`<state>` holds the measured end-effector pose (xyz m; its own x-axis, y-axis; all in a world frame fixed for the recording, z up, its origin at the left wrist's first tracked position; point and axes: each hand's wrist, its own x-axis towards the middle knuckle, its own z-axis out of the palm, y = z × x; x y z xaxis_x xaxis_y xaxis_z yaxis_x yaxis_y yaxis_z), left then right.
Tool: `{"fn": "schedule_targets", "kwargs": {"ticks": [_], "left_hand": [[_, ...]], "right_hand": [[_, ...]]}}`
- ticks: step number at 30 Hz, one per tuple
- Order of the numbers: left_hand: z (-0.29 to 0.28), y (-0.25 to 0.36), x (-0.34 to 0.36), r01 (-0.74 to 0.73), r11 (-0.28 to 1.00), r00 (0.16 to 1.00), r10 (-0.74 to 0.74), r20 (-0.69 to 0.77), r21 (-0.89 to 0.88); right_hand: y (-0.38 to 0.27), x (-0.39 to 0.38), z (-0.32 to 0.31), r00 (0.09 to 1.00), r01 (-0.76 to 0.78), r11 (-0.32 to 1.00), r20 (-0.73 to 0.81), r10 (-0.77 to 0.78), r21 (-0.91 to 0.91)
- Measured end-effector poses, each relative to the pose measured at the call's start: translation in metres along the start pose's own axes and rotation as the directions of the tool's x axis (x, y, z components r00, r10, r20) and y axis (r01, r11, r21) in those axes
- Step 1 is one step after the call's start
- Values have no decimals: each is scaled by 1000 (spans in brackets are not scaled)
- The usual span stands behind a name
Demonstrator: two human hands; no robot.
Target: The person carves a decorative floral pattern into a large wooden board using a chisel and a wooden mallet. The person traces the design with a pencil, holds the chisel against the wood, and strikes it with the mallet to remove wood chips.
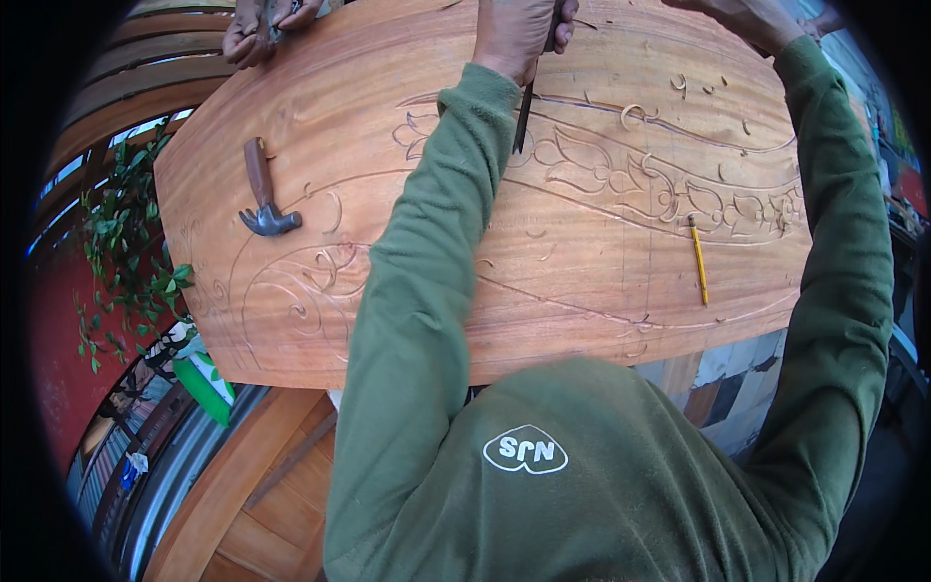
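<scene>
A carved wooden panel lies in front of me, with floral scrolls and curved lines cut into its surface. At its upper middle, the fingers of my left hand are wrapped round a chisel. The chisel's dark blade slants down, its tip beside carved petals; the handle is partly hidden by the hand and cut by the frame's top. Farther right, my right hand is raised at the upper edge. Its fingers are mostly out of the picture, so its grip does not show.
On the panel, a claw hammer rests at left and a yellow pencil at right; wood shavings are scattered about. Another person's hands are at the far left edge. Beyond the panel's left side are a leafy plant and wooden slats.
</scene>
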<state>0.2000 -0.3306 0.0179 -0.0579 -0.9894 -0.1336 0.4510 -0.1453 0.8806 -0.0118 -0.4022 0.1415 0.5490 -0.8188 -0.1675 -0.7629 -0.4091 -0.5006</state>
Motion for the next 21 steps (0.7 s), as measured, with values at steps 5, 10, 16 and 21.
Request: {"fn": "schedule_targets", "kwargs": {"ticks": [5, 10, 16, 21], "left_hand": [[-8, -5, 4, -87, 995, 992, 82, -95, -47], [-24, -10, 3, -117, 991, 975, 100, -199, -73], [-22, -9, 4, -165, 986, 930, 144, -339, -35], [-40, -10, -2, -282, 959, 862, 236, -449, -37]], "right_hand": [[8, 18, 21, 909, 17, 948, -390, -148, -319], [-67, 30, 1, 987, -148, 987, -58, 153, 69], [-41, 58, 20, 987, 96, 995, -128, -99, -31], [-71, 83, 21, 965, 258, 954, -2, -262, -153]]}}
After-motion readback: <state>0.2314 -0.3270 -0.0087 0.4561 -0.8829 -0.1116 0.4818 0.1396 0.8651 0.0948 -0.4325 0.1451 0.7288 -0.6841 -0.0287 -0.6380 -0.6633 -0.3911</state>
